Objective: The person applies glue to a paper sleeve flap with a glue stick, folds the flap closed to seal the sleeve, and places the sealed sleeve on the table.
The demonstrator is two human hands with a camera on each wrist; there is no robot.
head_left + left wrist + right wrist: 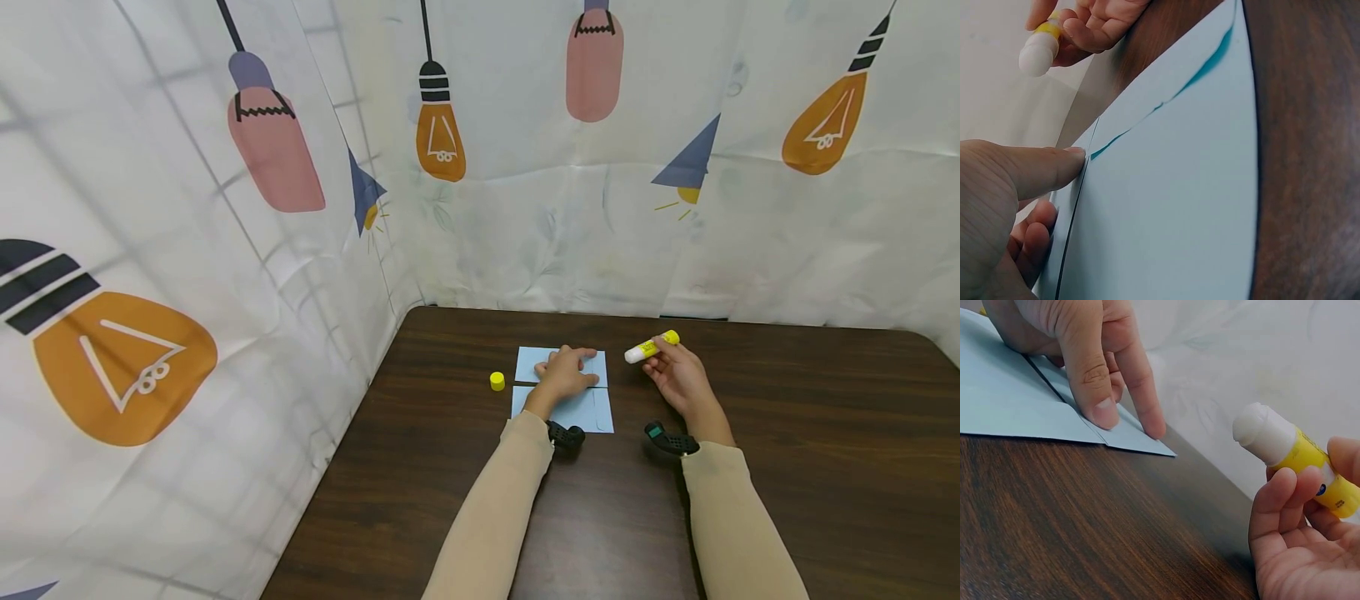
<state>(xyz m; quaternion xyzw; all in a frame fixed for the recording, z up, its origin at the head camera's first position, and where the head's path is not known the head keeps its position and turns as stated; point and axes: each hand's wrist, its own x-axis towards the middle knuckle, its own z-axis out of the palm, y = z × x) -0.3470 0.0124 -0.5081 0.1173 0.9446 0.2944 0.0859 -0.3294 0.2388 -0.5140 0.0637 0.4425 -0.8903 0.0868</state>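
Note:
Two light blue folded paper pieces, one nearer (577, 410) and one farther (528, 364), lie edge to edge with a thin dark line between them. My left hand (564, 377) rests on them, thumb and fingers spread. In the right wrist view, its thumb (1094, 394) touches the paper near the seam. A narrow teal slit shows along a loose edge of the nearer paper (1172, 187) in the left wrist view. My right hand (681, 379) holds an uncapped yellow-and-white glue stick (1297, 453) above the table, right of the papers, its white tip pointing left.
A yellow cap (497, 382) stands on the dark wooden table (420, 467), left of the papers. White cloth (510, 242) printed with lamps hangs behind the table and along its left side. Each wrist wears a black camera band.

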